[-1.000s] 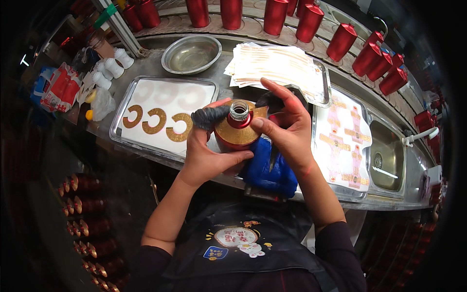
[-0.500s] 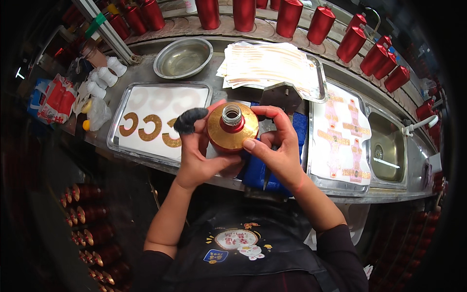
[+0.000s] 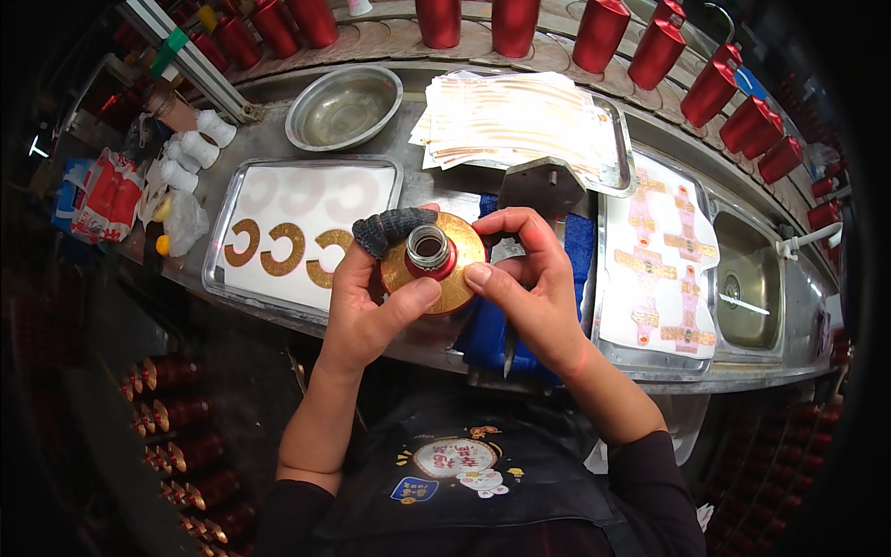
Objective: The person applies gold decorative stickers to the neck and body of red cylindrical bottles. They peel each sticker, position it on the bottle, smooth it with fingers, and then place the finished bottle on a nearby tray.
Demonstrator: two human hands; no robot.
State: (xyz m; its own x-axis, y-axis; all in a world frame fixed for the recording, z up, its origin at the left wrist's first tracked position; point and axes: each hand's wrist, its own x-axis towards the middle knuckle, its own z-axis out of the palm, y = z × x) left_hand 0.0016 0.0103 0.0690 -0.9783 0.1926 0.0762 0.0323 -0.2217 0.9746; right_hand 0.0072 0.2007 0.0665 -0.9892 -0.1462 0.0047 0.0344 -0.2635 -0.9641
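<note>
Between my hands is a bottle (image 3: 463, 239) with a gold shoulder, an uncapped threaded neck and a red collar. Its lower body is mostly hidden from above. My left hand (image 3: 362, 302) grips its left side, the thumb lying on the gold shoulder and a dark fabric cover on the index finger. My right hand (image 3: 534, 283) pinches the right rim with thumb and index finger. To the left, gold C-shaped labels (image 3: 283, 251) lie on a white sheet in a metal tray (image 3: 212, 269).
A dark metal stand (image 3: 543, 186) and blue padding (image 3: 492, 334) sit just behind and below the bottle. Around are a metal bowl (image 3: 342, 110), stacked label sheets (image 3: 510, 121), a tray of cross-shaped labels (image 3: 654, 367), a sink (image 3: 750, 320) and red bottles (image 3: 601, 37) on a conveyor.
The bottle has tilted slightly, its neck shifting left and nearer. My left thumb has moved up onto the gold shoulder. The red conveyor bottles have shifted right in view.
</note>
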